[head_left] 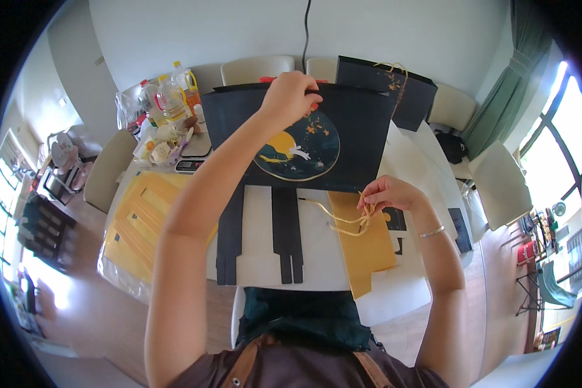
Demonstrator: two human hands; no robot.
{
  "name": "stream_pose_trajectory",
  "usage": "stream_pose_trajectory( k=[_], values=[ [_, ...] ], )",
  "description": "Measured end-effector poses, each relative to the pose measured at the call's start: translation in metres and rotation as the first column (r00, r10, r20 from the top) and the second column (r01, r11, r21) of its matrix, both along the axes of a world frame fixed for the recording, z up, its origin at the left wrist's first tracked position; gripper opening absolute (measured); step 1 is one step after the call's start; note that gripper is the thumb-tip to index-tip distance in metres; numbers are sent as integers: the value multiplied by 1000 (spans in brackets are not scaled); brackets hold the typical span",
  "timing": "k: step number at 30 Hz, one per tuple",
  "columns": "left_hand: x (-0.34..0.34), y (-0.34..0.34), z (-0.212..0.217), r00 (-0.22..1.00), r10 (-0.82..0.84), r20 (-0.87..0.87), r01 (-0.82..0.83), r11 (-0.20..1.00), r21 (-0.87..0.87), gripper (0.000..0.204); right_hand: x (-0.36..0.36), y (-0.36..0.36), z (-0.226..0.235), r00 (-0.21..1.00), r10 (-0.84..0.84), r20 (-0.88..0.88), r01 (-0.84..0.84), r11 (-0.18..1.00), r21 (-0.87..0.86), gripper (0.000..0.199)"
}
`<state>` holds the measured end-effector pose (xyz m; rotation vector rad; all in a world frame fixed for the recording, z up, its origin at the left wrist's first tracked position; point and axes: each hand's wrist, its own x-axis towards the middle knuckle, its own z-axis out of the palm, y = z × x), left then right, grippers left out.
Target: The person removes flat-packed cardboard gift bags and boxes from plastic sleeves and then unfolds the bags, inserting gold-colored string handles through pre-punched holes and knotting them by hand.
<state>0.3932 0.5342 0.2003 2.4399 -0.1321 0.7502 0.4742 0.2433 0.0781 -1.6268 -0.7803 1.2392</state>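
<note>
Overhead, dark paper bag point(343, 139), round moon picture, seemingly unfolded.

Dark flat gift bag point(343, 139) held upright — round moon emblem, finished dark bag point(404, 90) behind, yellow sheets point(136, 220) left

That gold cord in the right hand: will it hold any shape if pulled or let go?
Probably not. The gold cord droops in loose loops from the right hand, so it looks limp and light. It seems twisted and glossy, so it may slide through fingers.

White wall point(239, 26), cream chairs point(257, 68) around a white table point(317, 265) — bright windows point(566, 123), green curtain point(498, 103), wooden floor point(77, 317).
</note>
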Motion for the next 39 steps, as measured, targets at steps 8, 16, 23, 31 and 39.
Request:
stream_pose_trajectory(
  k=[8, 16, 23, 31, 39],
  values=[
    [-33, -26, -19, 967, -221, -129, 218, 975, -32, 13, -48, -32, 73, 980, -87, 178, 23, 944, 330, 13],
    [-70, -34, -18, 875, -372, -308, 295, 917, -268, 17, -44, -32, 155, 877, -256, 406, 61, 898, 435, 17],
    [-90, -21, -7, 843, -406, -354, 315, 905, -287, 36, -45, -3, 161, 859, -213, 466, 43, 936, 349, 22],
    [-128, 26, 5, 980, -136, -142, 59, 891, -449, 21, -38, 30, 178, 805, -242, 542, 42, 934, 354, 20],
    [-125, -53, -57, 992, -69, 103, 84, 984, -155, 29, -41, 89, 162, 659, 70, 749, -327, 923, 202, 11]
  ],
)
